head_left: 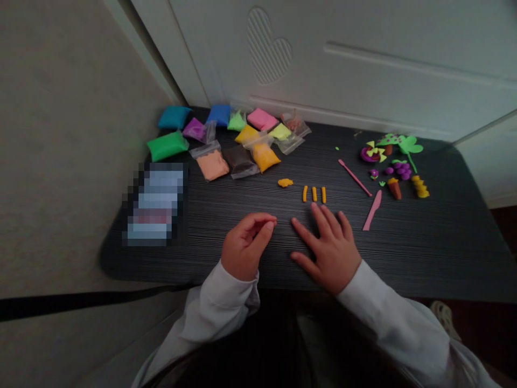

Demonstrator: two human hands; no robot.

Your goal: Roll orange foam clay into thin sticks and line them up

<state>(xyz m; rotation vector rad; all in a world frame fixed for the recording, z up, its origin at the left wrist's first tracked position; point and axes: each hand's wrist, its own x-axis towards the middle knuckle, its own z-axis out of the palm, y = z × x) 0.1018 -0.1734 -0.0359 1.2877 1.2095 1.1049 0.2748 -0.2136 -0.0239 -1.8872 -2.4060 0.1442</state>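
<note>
My left hand (247, 247) is closed over the near part of the table, thumb and fingertips pinched together; whatever is between them, if anything, I cannot make out. To its right, my right hand (331, 248) lies with fingers spread on the tabletop, holding nothing. Just beyond its fingertips, three short orange-yellow clay rolls (314, 194) stand side by side, apart from each other. A small irregular lump of orange-yellow clay (285, 183) lies to their left. Farther right are a pink plastic knife (372, 210) and a thin pink modelling stick (354, 177).
Bags of coloured clay, including a green one (167, 145) and a peach one (212, 164), line the back left. A pixelated screen device (155, 205) lies at the left. Finished-looking clay pieces, among them purple grapes (401, 170), sit at the right. A white panel (307, 64) borders the table's back.
</note>
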